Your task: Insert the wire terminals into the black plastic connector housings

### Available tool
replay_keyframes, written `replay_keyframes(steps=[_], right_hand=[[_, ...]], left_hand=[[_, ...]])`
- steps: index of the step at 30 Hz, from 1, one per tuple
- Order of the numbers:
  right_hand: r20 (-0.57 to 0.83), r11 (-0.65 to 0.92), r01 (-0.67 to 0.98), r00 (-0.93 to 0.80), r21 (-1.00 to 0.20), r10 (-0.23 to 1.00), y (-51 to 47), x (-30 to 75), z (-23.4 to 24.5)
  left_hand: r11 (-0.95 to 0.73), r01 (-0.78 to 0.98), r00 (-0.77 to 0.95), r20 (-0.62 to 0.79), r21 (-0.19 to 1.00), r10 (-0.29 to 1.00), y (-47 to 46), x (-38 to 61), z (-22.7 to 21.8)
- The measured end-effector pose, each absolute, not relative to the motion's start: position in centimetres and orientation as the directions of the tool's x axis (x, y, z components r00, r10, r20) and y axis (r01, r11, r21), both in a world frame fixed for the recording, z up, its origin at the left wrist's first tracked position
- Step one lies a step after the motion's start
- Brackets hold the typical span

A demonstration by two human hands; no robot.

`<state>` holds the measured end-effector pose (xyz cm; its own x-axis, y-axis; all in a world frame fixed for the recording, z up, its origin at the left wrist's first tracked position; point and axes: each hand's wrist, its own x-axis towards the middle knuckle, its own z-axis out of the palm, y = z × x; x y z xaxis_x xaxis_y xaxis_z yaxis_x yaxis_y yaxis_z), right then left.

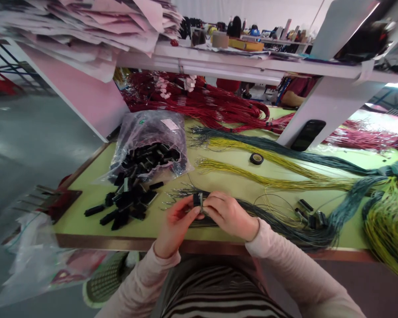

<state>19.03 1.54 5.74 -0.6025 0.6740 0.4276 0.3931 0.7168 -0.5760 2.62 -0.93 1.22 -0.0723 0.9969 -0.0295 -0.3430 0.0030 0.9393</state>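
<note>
On the green worktop, near its front edge, the left hand and the right hand were both grasping a small black connector between them, just above a bundle of dark green wires. Toward the left lay a heap of similar black connectors, touching a clear plastic bag that held more.
</note>
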Motion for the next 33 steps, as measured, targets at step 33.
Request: replay_keyframes(steps=[33], right_hand=[[0.488, 0.697, 0.432, -0.504, -0.572, 0.713, 0.8, 19.2, 4.9]], left_hand=[[0.007, -0.550, -0.130, -0.094, 0.835, 0.987, -1.0, 4.4, 1.4]])
